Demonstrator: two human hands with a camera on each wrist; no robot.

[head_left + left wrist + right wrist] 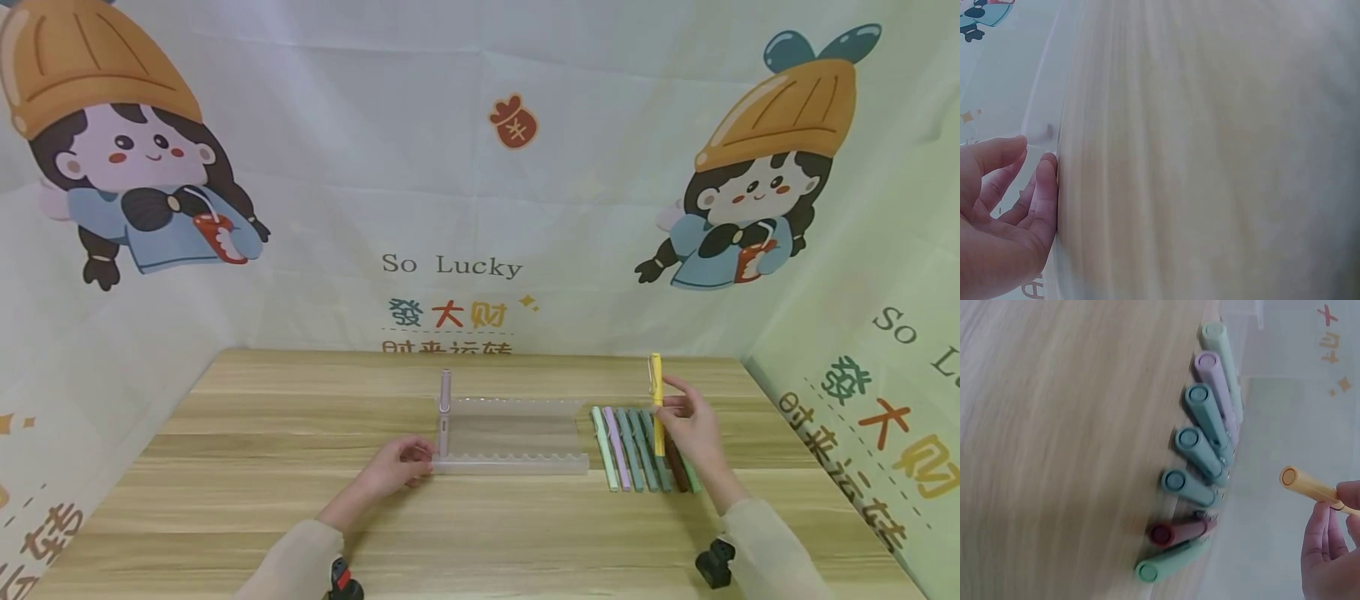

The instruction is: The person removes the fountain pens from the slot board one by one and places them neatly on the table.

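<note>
A clear pen rack with notched edges lies mid-table. One mauve pen lies in its leftmost slot. At the rack's front left corner, my left hand has its fingertips right at the end wall. In the left wrist view that hand shows a gap between its thumb and loosely bent fingers. My right hand pinches a yellow pen between thumb and fingers, raised above a row of pens. In the right wrist view the yellow pen points its round end toward the row.
Right of the rack, the row has a mint pen, a lilac pen, several teal pens, a brown pen and a green pen. A printed cloth hangs behind the wooden table.
</note>
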